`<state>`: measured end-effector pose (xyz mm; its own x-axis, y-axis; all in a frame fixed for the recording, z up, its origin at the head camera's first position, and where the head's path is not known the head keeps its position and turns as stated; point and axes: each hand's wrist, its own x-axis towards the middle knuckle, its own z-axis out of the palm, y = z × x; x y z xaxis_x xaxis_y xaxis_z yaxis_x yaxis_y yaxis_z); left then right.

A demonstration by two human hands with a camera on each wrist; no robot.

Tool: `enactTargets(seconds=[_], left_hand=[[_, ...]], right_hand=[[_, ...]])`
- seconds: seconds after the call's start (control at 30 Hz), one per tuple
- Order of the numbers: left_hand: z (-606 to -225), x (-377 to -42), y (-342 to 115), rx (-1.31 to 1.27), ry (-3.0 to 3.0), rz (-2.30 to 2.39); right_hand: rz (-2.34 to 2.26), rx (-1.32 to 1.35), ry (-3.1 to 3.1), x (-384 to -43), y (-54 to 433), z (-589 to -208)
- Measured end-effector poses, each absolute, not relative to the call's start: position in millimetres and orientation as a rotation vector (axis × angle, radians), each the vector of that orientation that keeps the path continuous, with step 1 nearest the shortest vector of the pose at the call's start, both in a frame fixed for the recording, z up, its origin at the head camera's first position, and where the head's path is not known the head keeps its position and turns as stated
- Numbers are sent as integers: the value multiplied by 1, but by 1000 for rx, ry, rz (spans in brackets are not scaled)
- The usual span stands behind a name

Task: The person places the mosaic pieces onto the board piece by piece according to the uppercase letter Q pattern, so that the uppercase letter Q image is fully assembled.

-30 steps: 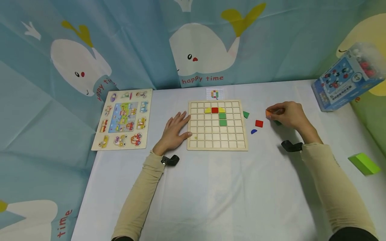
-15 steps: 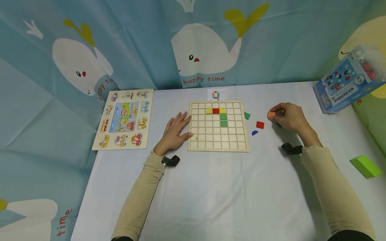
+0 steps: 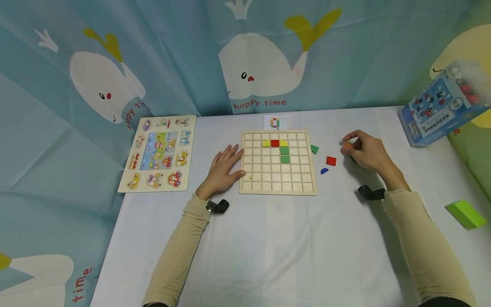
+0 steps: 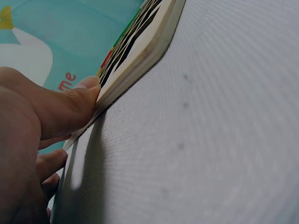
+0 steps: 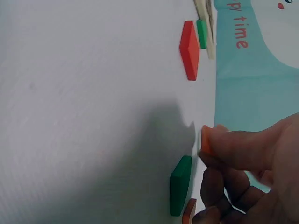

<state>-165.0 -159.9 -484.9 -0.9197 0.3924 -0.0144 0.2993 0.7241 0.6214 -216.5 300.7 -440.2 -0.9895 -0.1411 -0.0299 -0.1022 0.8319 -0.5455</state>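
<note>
My left hand [image 3: 222,171] lies with fingers spread at the left edge of a wooden grid board [image 3: 278,188], its thumb [image 4: 77,105] touching the board's side. A red tile [image 3: 275,143] sits in the board's upper rows between two yellow pieces, with two green tiles [image 3: 284,154] below on the right. To the right of the board, my right hand [image 3: 366,149] pinches a small orange piece [image 5: 206,140] between thumb and fingers, close over the table. Just beside it in the right wrist view are a green block [image 5: 181,185] and another orange piece [image 5: 189,211].
Between board and right hand lie a red tile [image 3: 331,161], a blue half-round piece [image 3: 324,171] and a green piece [image 3: 314,149]. A pattern card [image 3: 274,122] lies behind the board. A picture puzzle [image 3: 157,153], a blue box [image 3: 437,104] and a light-green block [image 3: 466,214] stand around.
The orange piece has moved slightly right and is now more covered by the right thumb; the right index finger has lifted away a little. The left hand stays at the board's edge.
</note>
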Motion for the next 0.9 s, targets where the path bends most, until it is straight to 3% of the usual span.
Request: enactTargets(seconds=[0.9], left_hand=[[-487, -166, -160, 570, 2790, 944]], right_hand=[[-1218, -260, 2852, -216, 260, -433]])
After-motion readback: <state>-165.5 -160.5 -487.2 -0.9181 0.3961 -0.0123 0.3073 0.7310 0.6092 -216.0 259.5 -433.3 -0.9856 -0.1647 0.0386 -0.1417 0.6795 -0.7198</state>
